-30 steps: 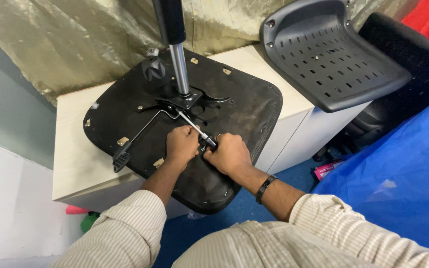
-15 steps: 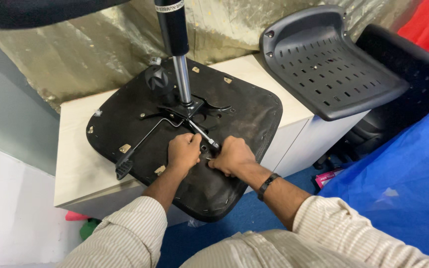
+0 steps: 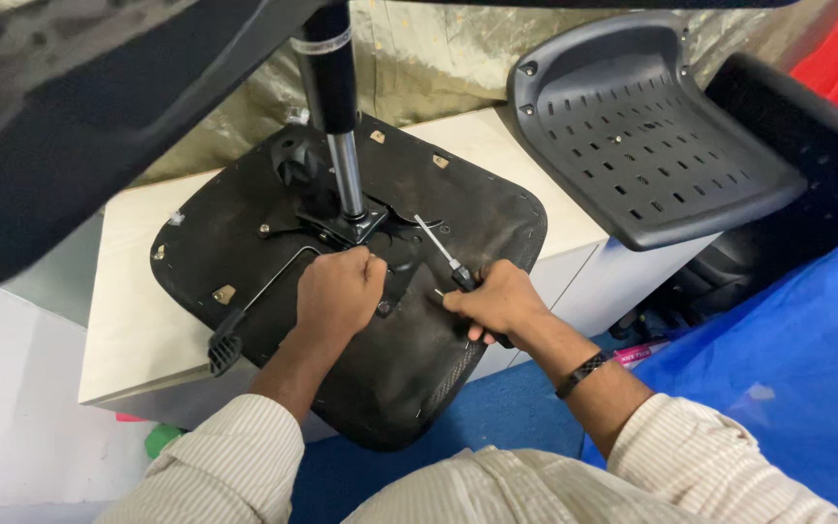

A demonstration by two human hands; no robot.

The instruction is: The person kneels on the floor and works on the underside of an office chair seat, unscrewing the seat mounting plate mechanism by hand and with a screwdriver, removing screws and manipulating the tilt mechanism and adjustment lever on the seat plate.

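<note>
Chair seat (image 3: 244, 243), screwdriver (image 3: 435, 250) in right hand (image 3: 499, 303)

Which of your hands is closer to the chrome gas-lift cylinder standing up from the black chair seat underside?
Left. The left hand rests just below the base of the chrome gas-lift cylinder, on the metal mechanism plate. The right hand sits farther right, gripping a black-handled screwdriver.

Pink printed label or wrapper (image 3: 640, 351) on the floor beside the cabinet; partly hidden
</note>
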